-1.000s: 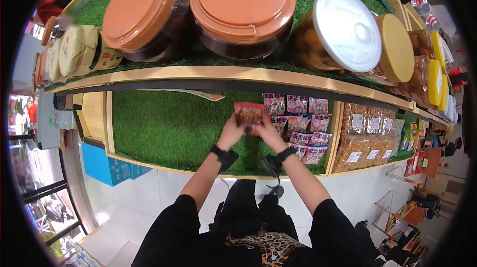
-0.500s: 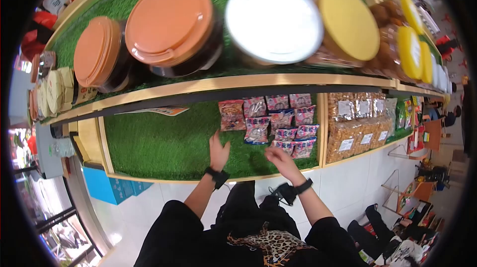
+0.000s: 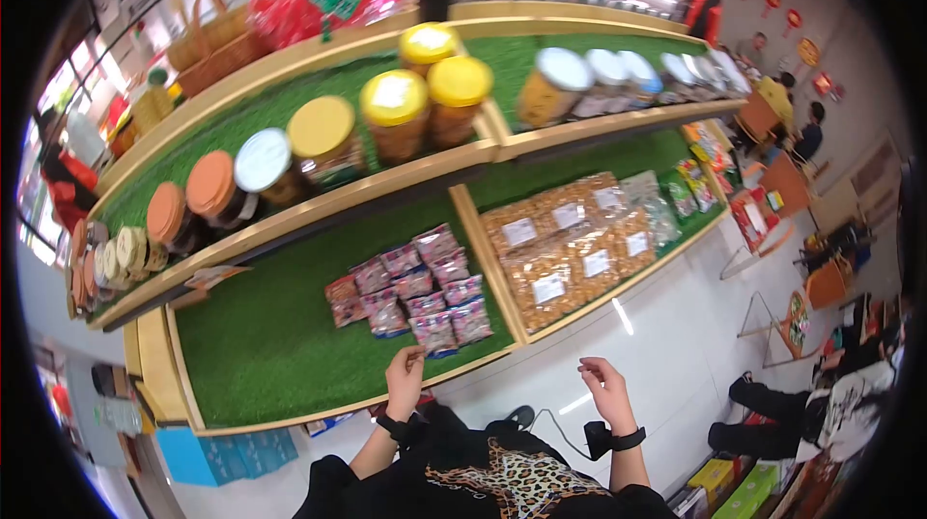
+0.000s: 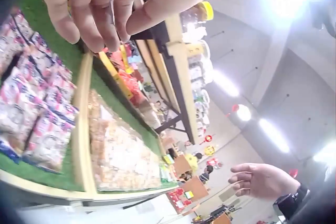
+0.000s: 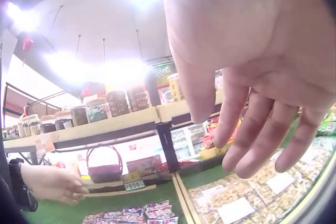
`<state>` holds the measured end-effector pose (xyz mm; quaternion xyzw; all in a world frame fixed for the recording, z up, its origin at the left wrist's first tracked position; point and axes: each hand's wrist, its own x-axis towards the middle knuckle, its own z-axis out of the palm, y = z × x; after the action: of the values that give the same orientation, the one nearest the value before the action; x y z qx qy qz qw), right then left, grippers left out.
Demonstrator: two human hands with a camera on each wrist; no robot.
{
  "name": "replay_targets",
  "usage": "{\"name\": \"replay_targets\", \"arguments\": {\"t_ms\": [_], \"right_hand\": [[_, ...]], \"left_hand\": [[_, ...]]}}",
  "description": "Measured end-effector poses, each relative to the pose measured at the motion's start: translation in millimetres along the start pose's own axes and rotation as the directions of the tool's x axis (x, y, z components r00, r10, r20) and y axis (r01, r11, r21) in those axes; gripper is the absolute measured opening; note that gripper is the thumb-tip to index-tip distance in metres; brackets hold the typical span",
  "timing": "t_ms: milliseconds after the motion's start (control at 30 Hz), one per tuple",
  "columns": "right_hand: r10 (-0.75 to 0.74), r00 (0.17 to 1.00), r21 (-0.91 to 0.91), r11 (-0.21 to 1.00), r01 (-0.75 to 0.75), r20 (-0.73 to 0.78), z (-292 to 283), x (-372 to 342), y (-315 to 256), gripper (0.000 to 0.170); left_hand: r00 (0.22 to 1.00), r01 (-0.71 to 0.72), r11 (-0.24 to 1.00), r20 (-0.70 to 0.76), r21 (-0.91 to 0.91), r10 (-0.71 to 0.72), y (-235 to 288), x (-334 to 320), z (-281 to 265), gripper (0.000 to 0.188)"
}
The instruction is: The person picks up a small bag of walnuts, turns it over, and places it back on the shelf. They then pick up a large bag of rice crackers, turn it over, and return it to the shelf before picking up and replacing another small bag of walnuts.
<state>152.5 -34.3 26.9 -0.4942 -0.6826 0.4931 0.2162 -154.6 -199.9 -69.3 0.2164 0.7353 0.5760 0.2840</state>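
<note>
In the head view my left hand is at the front edge of the green-lined bin, fingers loosely bent and holding nothing, close to the nearest small pink-and-white packets. A redder packet lies at the left end of that group. My right hand hangs over the floor, right of the bin, with relaxed fingers and nothing in them. The left wrist view has the left hand large at the top and the right hand farther off. The right wrist view shows relaxed right fingers.
A wooden divider separates the packets from larger clear bags with white labels. Lidded jars line the upper shelf. Blue boxes stand below at the left, and a person in dark trousers is at the right.
The redder packet left both hands and lies beside the others. Both hands have drawn back toward the body and apart. The head view has swung, showing more of the upper shelf and the room.
</note>
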Motion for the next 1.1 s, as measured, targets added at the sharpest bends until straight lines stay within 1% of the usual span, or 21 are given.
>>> {"name": "replay_targets", "arguments": {"t_ms": [100,167,200,267,333,367,400,433,467,567,600,667,733,767,833,900,967,1033,1100], "right_hand": [[-0.081,0.996,-0.028,0.996,0.080,-0.043,-51.4,-32.6,11.8,0.024],[-0.071,0.991,-0.043,0.997,0.066,-0.113,-87.3,-55.9,21.8,0.024],[-0.060,0.988,-0.061,0.997,0.052,-0.141,-104.1,-68.4,27.4,0.024],[-0.037,0.972,-0.059,0.998,0.024,-0.231,-134.7,-93.5,40.5,0.024],[0.002,0.937,-0.040,0.999,-0.017,-0.350,-159.3,-119.8,55.3,0.024],[0.023,0.925,-0.033,0.999,-0.039,-0.378,-168.3,-133.4,64.1,0.024],[0.060,0.903,0.009,0.998,-0.062,-0.424,-175.4,-145.8,73.9,0.023],[0.092,0.880,0.048,0.996,-0.079,-0.466,-181.9,-156.1,82.9,0.023],[0.118,0.868,0.105,0.992,-0.076,-0.482,-186.2,-165.6,91.5,0.023],[0.185,0.865,0.223,0.971,-0.088,-0.466,-195.5,-185.6,110.4,0.024],[0.202,0.854,0.230,0.968,-0.100,-0.479,-198.9,-190.0,112.8,0.024],[0.233,0.825,0.296,0.952,-0.084,-0.515,-205.2,-193.1,116.1,0.024],[0.252,0.795,0.294,0.951,-0.097,-0.553,-213.3,-192.4,116.7,0.024],[0.253,0.786,0.313,0.946,-0.080,-0.564,-216.9,-190.9,118.8,0.024],[0.260,0.769,0.338,0.939,-0.061,-0.583,-222.9,-184.7,122.4,0.023],[0.286,0.787,0.522,0.851,0.053,-0.546,-230.7,-172.6,124.8,0.023],[0.283,0.780,0.502,0.864,0.045,-0.558,-242.4,-157.3,123.0,0.023],[0.275,0.774,0.479,0.877,0.042,-0.571,-256.8,-135.6,123.3,0.023],[0.220,0.768,0.395,0.917,0.047,-0.602,-273.5,-112.2,119.9,0.023]], "left_hand": [[0.992,-0.106,0.993,0.065,-0.049,0.109,31.3,-18.5,68.7,0.016],[0.979,-0.168,0.980,0.100,-0.102,0.178,51.4,-37.3,116.5,0.014],[0.971,-0.182,0.978,0.141,-0.105,0.196,59.7,-47.6,138.1,0.014],[0.937,-0.199,0.963,0.253,-0.180,0.241,71.7,-70.3,177.0,0.013],[0.911,-0.210,0.963,0.323,-0.172,0.256,85.6,-92.0,210.2,0.013],[0.885,-0.245,0.959,0.371,-0.140,0.281,90.9,-101.3,224.5,0.013],[0.859,-0.281,0.953,0.413,-0.116,0.304,100.0,-111.1,239.2,0.013],[0.861,-0.293,0.948,0.396,-0.127,0.320,111.3,-120.6,252.9,0.011],[0.837,-0.320,0.938,0.425,-0.130,0.345,109.6,-123.7,264.3,0.011],[0.781,-0.383,0.914,0.481,-0.134,0.398,127.5,-136.9,291.5,0.011],[0.763,-0.394,0.904,0.490,-0.165,0.422,132.1,-140.0,299.7,0.010],[0.734,-0.389,0.902,0.529,-0.186,0.426,144.1,-145.9,315.5,0.009],[0.694,-0.399,0.894,0.570,-0.204,0.440,153.3,-147.4,331.7,0.009],[0.667,-0.407,0.886,0.591,-0.222,0.454,157.3,-146.9,339.6,0.009],[0.638,-0.436,0.872,0.606,-0.223,0.474,165.8,-141.7,355.8,0.009],[0.612,-0.466,0.854,0.612,-0.231,0.500,171.5,-132.7,373.2,0.010],[0.654,-0.417,0.882,0.602,-0.218,0.458,175.2,-120.3,391.3,0.010],[0.635,-0.428,0.873,0.609,-0.235,0.475,178.0,-102.4,410.5,0.010],[0.622,-0.424,0.878,0.634,-0.220,0.459,186.0,-81.8,429.8,0.011]]}}
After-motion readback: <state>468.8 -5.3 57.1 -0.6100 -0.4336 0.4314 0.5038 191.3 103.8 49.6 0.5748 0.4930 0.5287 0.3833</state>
